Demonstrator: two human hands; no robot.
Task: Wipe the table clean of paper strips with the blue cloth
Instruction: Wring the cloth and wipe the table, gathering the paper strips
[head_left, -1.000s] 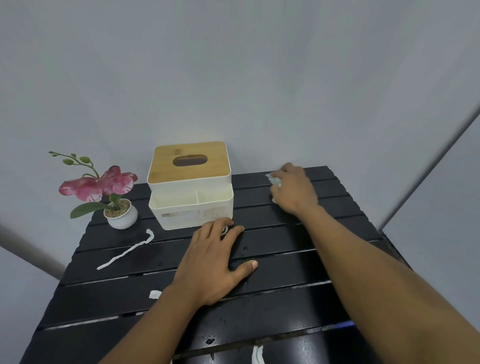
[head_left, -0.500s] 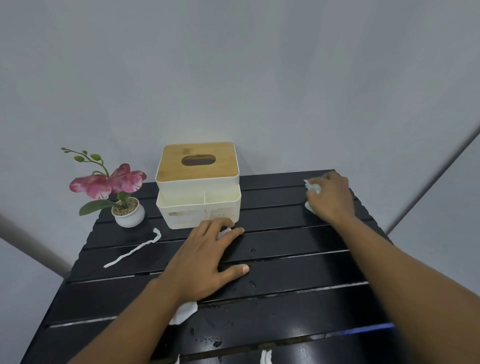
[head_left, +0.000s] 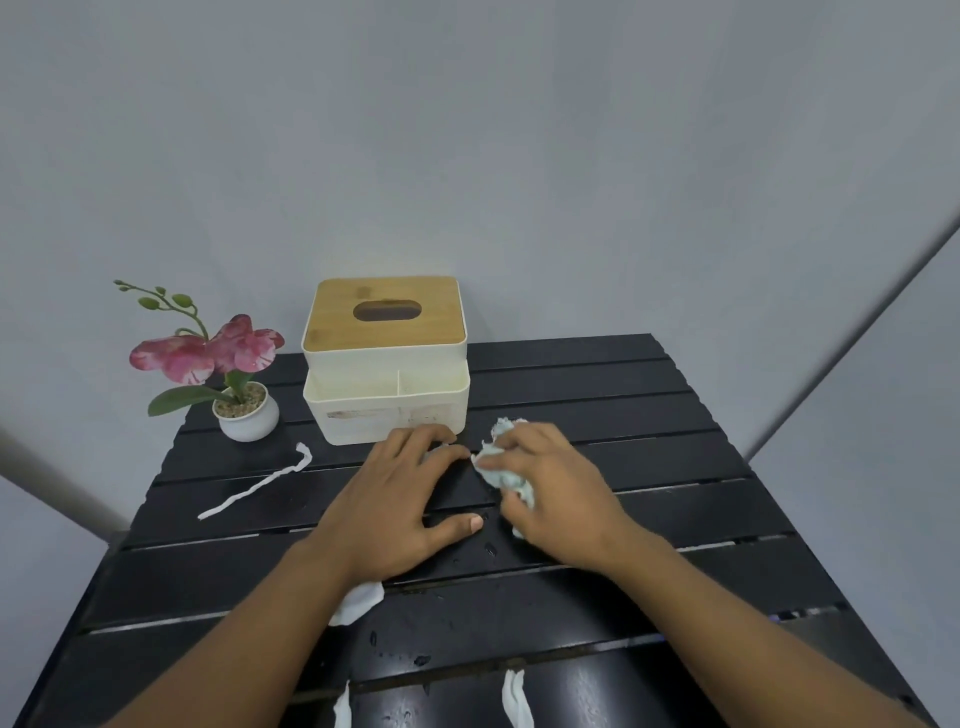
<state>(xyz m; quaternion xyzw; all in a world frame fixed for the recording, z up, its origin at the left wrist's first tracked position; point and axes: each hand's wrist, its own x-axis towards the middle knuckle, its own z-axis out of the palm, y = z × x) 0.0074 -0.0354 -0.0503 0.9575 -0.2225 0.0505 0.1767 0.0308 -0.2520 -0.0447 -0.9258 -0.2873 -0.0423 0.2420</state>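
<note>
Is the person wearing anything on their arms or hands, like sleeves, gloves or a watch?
No. The left forearm and the right forearm are bare to the picture's edge, with no sleeves showing. The left hand and the right hand have no gloves, and no rings show on the fingers in view. There is no watch or bracelet. The left thumbnail is short and plain.

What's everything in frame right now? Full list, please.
table: one, black, slatted
tissue box: one, cream with wooden lid, rear centre
potted orchid: one, pink flowers, white pot, rear left
paper strips: at least four, white; long one left, one by left wrist, two at near edge
blue cloth: one, pale blue, crumpled in right hand
left hand: one, flat on table
right hand: one, grips blue cloth
</note>
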